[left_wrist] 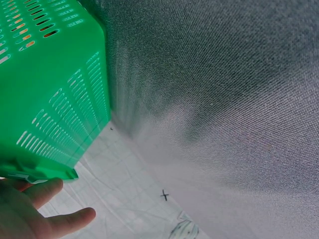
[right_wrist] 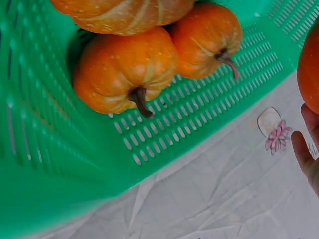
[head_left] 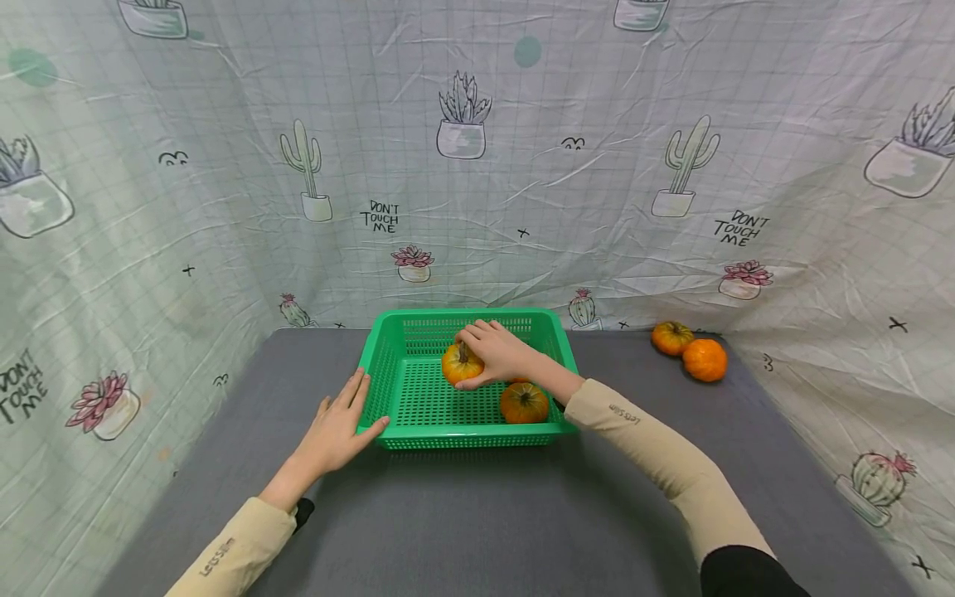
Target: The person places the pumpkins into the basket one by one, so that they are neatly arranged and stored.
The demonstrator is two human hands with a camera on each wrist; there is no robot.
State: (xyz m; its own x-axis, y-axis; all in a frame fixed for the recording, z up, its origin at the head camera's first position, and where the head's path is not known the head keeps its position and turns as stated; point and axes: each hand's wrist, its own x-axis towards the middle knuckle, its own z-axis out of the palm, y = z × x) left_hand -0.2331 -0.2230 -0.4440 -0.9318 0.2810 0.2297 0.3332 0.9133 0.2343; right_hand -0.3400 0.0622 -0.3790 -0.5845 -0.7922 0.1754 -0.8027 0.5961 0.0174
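"As the left hand (head_left: 336,435) rests against the left rim of a green basket (head_left: 462,432), fingers spread, what occupies the right?"

"One small pumpkin (head_left: 457,366). The right hand (head_left: 503,351) is clamped on it, thumb on the near side, fingers across the far side; the fruit sits just left of the palm, over the middle of the basket."

"Which step is pictured?"

"A single-pumpkin transfer, by all appearances. Whether it is going in or coming out, one moment cannot settle."

"And the next move?"

"If in, it would call for a gentle lowering onto the bare floor at left, then a loosened grip, with the left hand steadying the rim."

"The others?"

"At least three more pumpkins (right_wrist: 127,72) crowd the basket's right side, near the right hand. Two loose pumpkins (head_left: 705,360) lie side by side on the grey tabletop (head_left: 477,514), at the far right, well apart from both hands."
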